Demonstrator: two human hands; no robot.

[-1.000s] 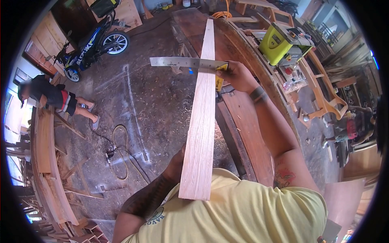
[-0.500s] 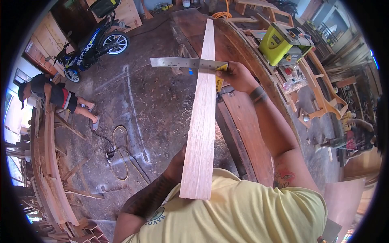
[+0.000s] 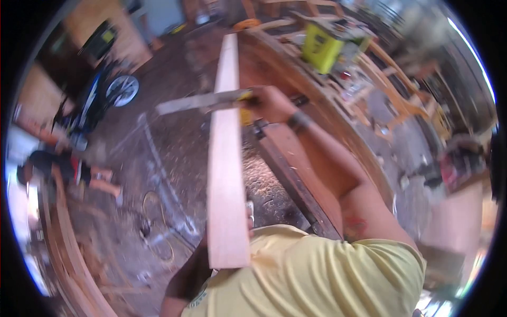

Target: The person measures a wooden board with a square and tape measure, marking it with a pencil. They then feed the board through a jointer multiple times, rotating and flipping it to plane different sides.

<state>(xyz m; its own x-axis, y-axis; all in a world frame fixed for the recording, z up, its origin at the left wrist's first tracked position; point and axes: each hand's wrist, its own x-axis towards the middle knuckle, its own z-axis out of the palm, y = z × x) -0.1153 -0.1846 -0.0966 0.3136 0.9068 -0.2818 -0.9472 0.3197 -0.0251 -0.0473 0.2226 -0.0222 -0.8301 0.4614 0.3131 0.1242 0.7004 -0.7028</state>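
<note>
A long pale wooden board (image 3: pixel 227 179) points away from my chest, its near end close to my shirt. My left hand (image 3: pixel 250 217) supports it from below; most of that hand is hidden, with fingertips showing at the right edge. A try square (image 3: pixel 185 103) with a metal blade and yellow stock lies across the board toward its far part. My right hand (image 3: pixel 270 104) is closed around the square's stock, at the board's right side. Motion blurs the blade's markings.
A reddish wooden bench (image 3: pixel 303 158) with a dark edge stands to my right. Beyond it are a lime-green machine (image 3: pixel 321 47) and wooden frames (image 3: pixel 391 79). A motorcycle (image 3: pixel 97 100) and a person (image 3: pixel 63 169) are at left; another person (image 3: pixel 454 166) is at far right.
The view has turned, and the board with the square has shifted left in it. My left fingertips now show at the board's right edge. The square still crosses the board.
</note>
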